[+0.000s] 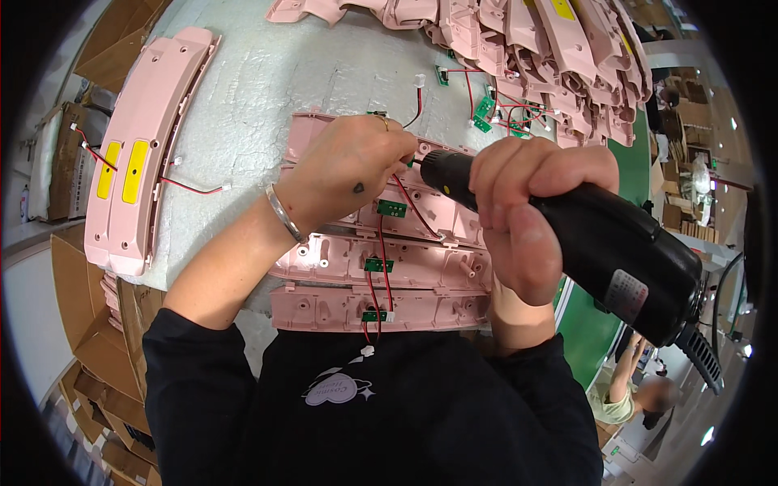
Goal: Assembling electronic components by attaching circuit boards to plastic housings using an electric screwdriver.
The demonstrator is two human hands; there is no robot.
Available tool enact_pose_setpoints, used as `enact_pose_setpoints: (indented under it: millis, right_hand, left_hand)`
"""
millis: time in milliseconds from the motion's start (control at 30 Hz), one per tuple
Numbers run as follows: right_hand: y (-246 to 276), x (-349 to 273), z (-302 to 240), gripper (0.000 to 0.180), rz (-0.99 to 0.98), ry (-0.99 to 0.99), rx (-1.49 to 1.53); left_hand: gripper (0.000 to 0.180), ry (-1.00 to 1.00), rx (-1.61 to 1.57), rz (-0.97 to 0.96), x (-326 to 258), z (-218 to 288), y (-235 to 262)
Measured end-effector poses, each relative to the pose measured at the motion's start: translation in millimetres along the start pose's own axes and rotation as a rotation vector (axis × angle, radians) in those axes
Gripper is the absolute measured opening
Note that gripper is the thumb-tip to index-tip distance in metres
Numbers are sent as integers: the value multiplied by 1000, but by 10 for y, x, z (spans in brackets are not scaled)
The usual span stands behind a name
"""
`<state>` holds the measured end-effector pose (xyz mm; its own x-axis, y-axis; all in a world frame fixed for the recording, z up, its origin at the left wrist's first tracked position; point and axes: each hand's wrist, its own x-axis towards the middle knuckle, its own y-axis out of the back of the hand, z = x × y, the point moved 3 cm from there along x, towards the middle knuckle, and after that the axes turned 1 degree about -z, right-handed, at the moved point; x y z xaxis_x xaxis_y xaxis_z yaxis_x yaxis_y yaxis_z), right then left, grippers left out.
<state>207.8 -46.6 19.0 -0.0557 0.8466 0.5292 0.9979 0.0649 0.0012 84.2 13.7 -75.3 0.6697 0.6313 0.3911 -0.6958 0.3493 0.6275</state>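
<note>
My right hand (535,202) is wrapped round a black electric screwdriver (624,251), its nose pointing left at the pink plastic shells. Close to the driver's tip, my left hand (348,170) has its fingers pinched together; what they hold, if anything, is hidden. Beneath both hands lie several long pink shells (438,263) in rows, inner sides up. Small green circuit boards sit in them, such as one board (392,209) in the middle and another board (378,265) nearer me. Red and black wires (384,243) with white plugs run from the boards.
Two joined pink shells (146,162) with yellow labels lie at the left. A heap of pink shells (559,49) fills the far right, beside loose green boards (484,113) with wires. Cardboard boxes (85,283) stand left of the table. Another person (620,397) is at the right.
</note>
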Motion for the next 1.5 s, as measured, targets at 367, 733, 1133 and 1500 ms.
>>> enact_pose_setpoints:
  millis: [367,733,1133,1500]
  right_hand:
    - [5,17,60,23,-89,9,-191]
    - [901,-385,-702,25,259,203,46]
    - [1530,-1183,-677,26,683,41,-158]
    - [1564,-1331,-507,26,653,35,20]
  left_hand:
    - [7,-16,-12,7,15,-7,6]
    - [25,289,56,221,152,200,315]
    - [13,61,-14,179,974,281,180]
    - [14,-199,-235,327,1076,644,107]
